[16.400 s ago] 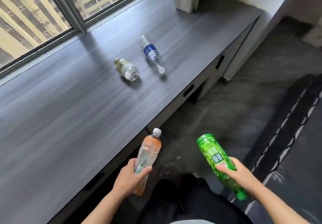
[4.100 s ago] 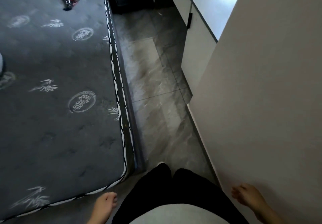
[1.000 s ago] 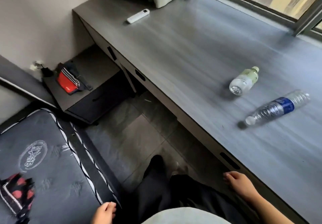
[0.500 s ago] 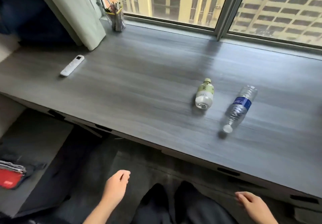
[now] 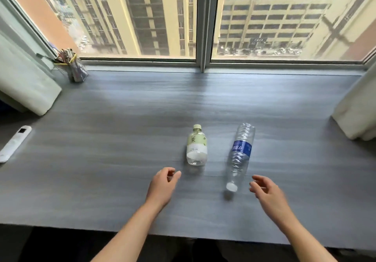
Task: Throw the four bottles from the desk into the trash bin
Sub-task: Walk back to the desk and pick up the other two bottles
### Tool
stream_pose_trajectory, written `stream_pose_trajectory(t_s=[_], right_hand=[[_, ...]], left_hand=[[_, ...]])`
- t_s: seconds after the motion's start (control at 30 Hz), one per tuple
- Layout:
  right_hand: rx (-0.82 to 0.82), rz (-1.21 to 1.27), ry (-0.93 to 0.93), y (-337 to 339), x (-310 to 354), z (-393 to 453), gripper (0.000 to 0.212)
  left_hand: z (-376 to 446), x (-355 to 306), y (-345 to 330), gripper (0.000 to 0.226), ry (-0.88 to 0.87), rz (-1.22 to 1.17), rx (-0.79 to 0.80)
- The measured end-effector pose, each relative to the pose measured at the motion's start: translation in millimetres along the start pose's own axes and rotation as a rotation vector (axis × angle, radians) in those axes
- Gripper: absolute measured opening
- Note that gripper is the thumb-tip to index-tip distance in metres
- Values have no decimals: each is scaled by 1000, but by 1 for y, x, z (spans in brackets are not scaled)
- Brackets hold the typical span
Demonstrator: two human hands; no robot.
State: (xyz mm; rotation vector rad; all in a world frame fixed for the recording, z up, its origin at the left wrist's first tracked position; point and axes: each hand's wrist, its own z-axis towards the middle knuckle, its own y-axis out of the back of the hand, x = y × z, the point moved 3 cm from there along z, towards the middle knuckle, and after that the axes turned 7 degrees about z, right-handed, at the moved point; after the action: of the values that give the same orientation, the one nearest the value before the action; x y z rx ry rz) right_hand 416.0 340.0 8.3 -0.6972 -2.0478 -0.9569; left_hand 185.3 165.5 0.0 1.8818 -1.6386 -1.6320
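Two bottles lie on the grey desk (image 5: 101,160). A short bottle with a pale green label (image 5: 196,146) lies with its cap toward the window. To its right a clear water bottle with a blue label (image 5: 240,155) lies with its white cap toward me. My left hand (image 5: 162,186) hovers just below and left of the short bottle, fingers curled apart, holding nothing. My right hand (image 5: 266,192) is open beside the water bottle's cap, not touching it. The trash bin is out of view.
A white remote (image 5: 14,143) lies at the desk's left edge. A pen holder (image 5: 73,66) stands at the back left by the window. Curtains hang at the left (image 5: 24,82) and the right (image 5: 358,107). The desk's front edge runs just below my forearms.
I have turned to face the desk squarely. Both hands rose from below the desk edge and now reach over the desktop toward the two bottles. The bottles have not moved.
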Motion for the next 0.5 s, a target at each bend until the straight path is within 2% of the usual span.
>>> stream_pose_trajectory(t_s=[0.27,0.4,0.5], right_hand=[[-101,-95,-57,-18,18,64,67],[-125,-97,-87,-29,15,72,81],[-136,-92,-121,-33,15,76,91]], left_hand=[[57,-67,-36,85,61,35,-9],[73,-78,-48,96,80,151,-8],[79,-78,-55,87,113,175,7]])
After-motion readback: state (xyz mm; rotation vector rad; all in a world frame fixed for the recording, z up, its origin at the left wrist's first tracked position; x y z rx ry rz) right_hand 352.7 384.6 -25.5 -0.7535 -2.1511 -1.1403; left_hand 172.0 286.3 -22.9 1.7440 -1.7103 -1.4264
